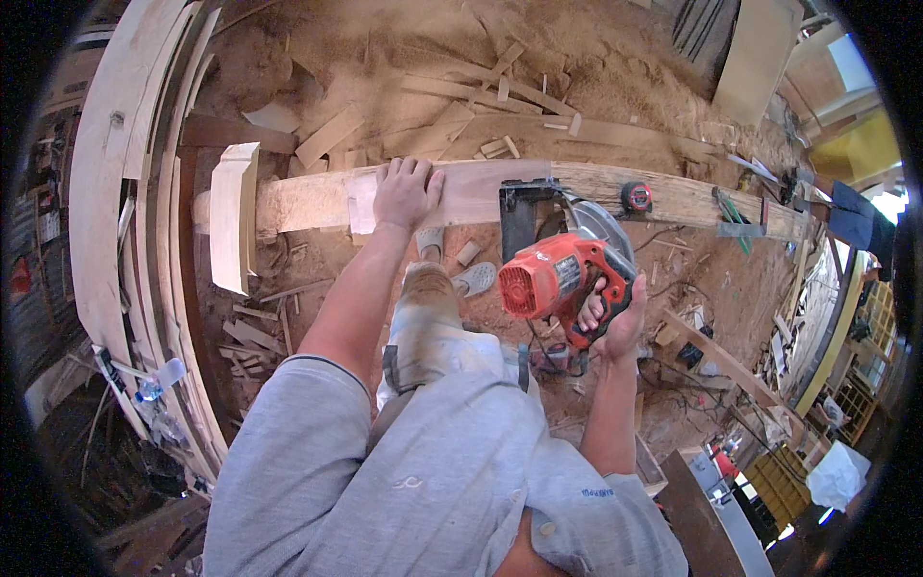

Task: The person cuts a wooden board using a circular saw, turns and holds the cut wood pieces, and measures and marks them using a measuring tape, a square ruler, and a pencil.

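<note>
My right hand [615, 313] is wrapped round the rear handle of a red circular saw [548, 274]. The saw's dark base plate [519, 213] rests across a pale board [471, 192], and its blade guard shows on the right side. Whether the blade is turning, I cannot tell. My left hand [406, 192] lies flat on that board to the left of the saw, fingers stretched toward the far edge. The board sits on a long rough timber beam [308, 200] running left to right. On the beam, right of the saw, is a red and black tape measure [636, 197].
Long planks [144, 192] are stacked along the left. A short block [234, 219] lies across the beam's left end. Offcuts [332, 135] and sawdust cover the ground beyond. A small green tool [733, 219] lies on the beam's right part. Cables run over the ground at right.
</note>
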`<state>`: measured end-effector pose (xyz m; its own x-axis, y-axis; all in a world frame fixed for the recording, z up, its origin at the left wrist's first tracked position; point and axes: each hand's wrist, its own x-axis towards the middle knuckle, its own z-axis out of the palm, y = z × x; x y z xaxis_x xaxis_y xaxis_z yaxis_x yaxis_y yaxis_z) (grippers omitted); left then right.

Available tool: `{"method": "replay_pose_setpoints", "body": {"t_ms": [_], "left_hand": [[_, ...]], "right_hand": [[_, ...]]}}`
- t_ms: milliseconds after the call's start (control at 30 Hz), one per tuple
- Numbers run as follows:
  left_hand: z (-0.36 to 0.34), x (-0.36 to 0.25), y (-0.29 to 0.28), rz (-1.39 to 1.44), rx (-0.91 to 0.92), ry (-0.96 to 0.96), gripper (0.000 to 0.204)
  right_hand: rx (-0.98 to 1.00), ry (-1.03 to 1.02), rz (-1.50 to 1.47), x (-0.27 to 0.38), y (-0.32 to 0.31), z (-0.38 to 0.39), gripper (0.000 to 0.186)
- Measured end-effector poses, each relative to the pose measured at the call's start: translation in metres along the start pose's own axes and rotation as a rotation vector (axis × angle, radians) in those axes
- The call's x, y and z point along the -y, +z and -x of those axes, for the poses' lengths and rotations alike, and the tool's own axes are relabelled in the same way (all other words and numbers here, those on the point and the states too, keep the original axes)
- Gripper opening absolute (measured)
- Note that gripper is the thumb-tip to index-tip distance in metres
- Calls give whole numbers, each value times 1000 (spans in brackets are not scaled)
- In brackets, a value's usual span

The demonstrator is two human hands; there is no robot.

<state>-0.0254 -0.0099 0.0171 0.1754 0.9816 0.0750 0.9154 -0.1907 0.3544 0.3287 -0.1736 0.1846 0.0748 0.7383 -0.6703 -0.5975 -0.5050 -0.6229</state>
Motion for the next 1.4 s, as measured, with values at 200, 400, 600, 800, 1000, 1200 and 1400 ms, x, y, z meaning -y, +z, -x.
{"method": "replay_pose_setpoints", "body": {"t_ms": [200,400,600,800,1000,1200,1400], "left_hand": [[0,1,1,-12,-58,29,30],[-1,-1,1,26,-19,-12,36],[0,3,0,-34,4,-5,35],[0,2,0,-37,13,11,36],[0,1,-1,-33,5,23,35],[0,2,-1,-22,-20,44,32],[0,2,-3,-28,-12,46,31]], "right_hand": [[-31,-16,24,3,5,-1,74],[-18,9,11,0,-1,1,76],[-31,14,-11,-1,1,0,77],[-16,1,-9,-2,2,-1,78],[-3,-7,-20,-1,3,-2,77],[-11,-33,-1,0,7,-4,76],[-35,-52,36,4,15,-3,76]]}}
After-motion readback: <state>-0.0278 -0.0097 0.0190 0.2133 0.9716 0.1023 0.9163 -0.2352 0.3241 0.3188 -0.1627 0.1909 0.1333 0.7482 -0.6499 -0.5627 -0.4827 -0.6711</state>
